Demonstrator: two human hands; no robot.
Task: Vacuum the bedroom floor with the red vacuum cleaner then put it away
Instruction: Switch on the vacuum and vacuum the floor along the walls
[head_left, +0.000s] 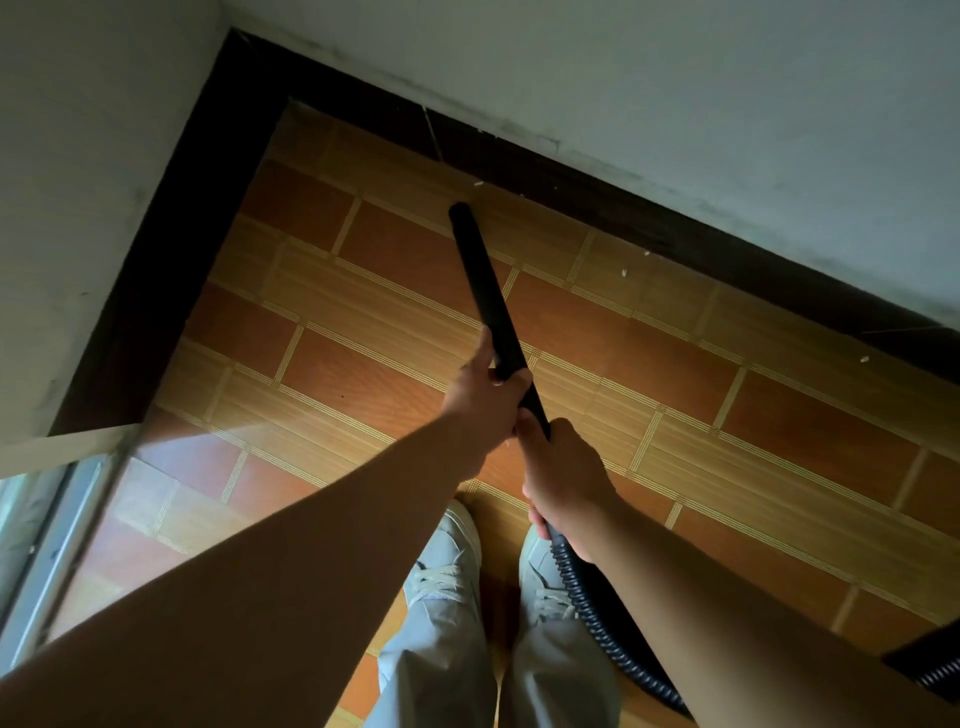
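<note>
- Your left hand (483, 395) and right hand (566, 483) both curl round the black wand (480, 275), centre frame, tip near the upper skirting (571, 187).
- Wand looks stiff and light; hose (582, 597) bends, so hold the wand itself.

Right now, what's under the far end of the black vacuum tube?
Orange patterned floor tiles, close to the dark skirting; a white speck lies just beyond. What lies directly beneath the end of the tube is covered by it.

- wand (483, 280): plain black
- hose (584, 597): black, ribbed
- floor (779, 431): orange and tan tiles, brick layout, pale striped lines
- skirting (176, 249): dark brown
- walls (727, 78): off-white, grey smudges
- trousers (441, 665): light grey
- shoes (462, 530): pale grey
</note>
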